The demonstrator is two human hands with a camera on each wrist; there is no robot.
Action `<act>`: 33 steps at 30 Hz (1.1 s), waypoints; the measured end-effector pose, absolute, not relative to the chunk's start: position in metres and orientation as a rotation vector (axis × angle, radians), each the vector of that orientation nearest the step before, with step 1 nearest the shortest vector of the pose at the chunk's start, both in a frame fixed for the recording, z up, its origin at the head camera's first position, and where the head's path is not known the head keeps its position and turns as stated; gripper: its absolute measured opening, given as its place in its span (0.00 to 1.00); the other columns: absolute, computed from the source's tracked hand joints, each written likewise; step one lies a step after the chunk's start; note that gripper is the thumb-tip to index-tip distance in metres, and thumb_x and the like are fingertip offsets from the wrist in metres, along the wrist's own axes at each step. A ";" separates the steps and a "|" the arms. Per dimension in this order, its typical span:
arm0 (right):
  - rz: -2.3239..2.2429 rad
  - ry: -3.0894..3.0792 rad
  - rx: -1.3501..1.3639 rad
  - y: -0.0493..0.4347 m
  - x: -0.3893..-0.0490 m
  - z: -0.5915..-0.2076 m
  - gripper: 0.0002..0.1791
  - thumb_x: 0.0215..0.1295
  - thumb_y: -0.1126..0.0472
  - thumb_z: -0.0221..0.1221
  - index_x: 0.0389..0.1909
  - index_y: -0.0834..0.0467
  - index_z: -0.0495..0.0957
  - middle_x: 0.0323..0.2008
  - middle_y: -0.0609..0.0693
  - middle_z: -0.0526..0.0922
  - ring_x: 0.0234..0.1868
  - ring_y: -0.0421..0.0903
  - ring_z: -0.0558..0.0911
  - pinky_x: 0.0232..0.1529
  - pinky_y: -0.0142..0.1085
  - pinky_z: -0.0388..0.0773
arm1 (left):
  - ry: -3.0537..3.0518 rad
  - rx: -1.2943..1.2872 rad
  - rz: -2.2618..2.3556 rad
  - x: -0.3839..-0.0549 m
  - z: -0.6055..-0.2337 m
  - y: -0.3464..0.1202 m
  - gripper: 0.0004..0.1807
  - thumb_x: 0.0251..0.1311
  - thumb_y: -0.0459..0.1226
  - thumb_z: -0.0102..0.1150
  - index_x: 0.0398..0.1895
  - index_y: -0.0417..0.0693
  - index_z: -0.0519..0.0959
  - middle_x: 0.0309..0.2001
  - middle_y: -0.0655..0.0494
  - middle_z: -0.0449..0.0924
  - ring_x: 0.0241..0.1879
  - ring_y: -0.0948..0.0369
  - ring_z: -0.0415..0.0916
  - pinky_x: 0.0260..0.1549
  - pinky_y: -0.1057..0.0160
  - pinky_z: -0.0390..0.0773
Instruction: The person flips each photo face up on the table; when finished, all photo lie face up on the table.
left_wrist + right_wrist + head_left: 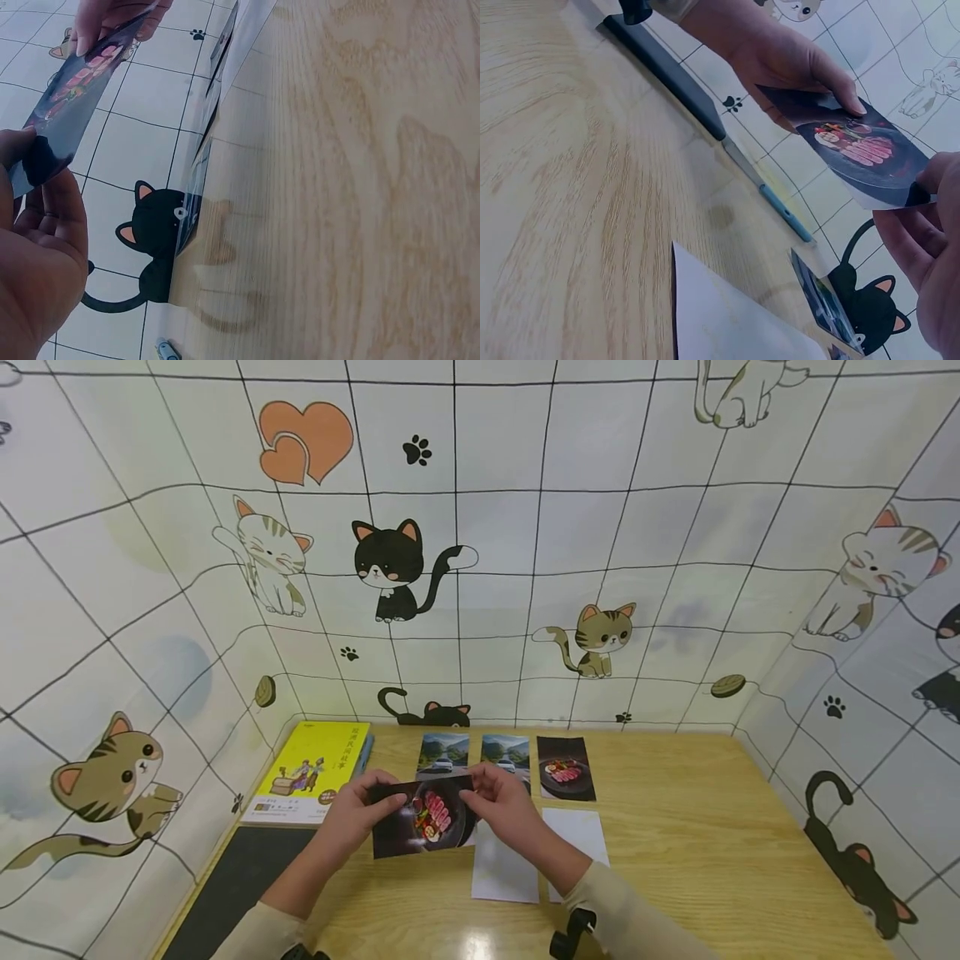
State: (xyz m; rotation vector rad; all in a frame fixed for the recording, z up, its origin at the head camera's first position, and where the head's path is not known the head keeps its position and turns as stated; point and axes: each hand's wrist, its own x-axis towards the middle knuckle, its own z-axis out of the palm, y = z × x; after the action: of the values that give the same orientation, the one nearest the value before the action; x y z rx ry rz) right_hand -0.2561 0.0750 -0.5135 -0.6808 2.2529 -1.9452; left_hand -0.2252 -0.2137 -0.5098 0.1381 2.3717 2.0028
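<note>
A photo card [429,817] of sliced meat on a dark plate is held above the table between both hands. My left hand [351,817] pinches its left end, thumb on the picture side and fingers behind. At the other end, my right hand [508,810] pinches the upper right edge. In the right wrist view the card [851,146] is tilted, its picture facing that camera. Behind it on the table lie two road-and-car photos [444,753] [506,752], partly covered, and a matching meat photo [566,768]. Below are two white cards [506,870] [577,831], partly hidden by my right arm.
A yellow book [311,768] lies at the back left, with a blue-handled tool [786,214] along its side. In front of the book is a dark flat pad [240,889]. Cat-printed cloth walls [495,543] enclose the wooden table [690,843] at the back and sides.
</note>
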 end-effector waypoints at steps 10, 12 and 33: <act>-2.006 2.320 -0.607 0.075 -0.260 -0.511 0.06 0.80 0.65 0.66 0.52 0.60 0.84 0.41 0.53 0.87 0.31 0.40 0.85 0.32 0.36 0.82 | 2.303 0.178 1.961 -0.218 -0.520 -0.217 0.23 0.78 0.40 0.69 0.69 0.39 0.80 0.50 0.51 0.87 0.46 0.59 0.83 0.44 0.64 0.83; -2.006 2.342 -0.594 0.076 -0.261 -0.511 0.06 0.79 0.65 0.66 0.52 0.59 0.84 0.41 0.52 0.86 0.30 0.40 0.85 0.32 0.38 0.83 | 2.266 0.222 1.967 -0.217 -0.522 -0.218 0.26 0.80 0.39 0.67 0.75 0.38 0.76 0.56 0.48 0.88 0.50 0.59 0.86 0.48 0.61 0.85; -1.874 2.123 -0.698 0.070 -0.242 -0.532 0.09 0.77 0.67 0.68 0.54 0.61 0.83 0.42 0.55 0.91 0.33 0.50 0.92 0.36 0.42 0.90 | 2.277 0.041 2.195 -0.233 -0.510 -0.218 0.12 0.79 0.36 0.67 0.53 0.35 0.79 0.43 0.49 0.86 0.40 0.57 0.84 0.40 0.61 0.89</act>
State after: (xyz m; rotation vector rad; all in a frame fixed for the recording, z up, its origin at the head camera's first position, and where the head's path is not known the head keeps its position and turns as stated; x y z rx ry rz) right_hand -0.2421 0.0705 -0.5322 -0.6975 2.1234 -1.8739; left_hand -0.2329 -0.2180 -0.5096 0.0409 2.2770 2.1947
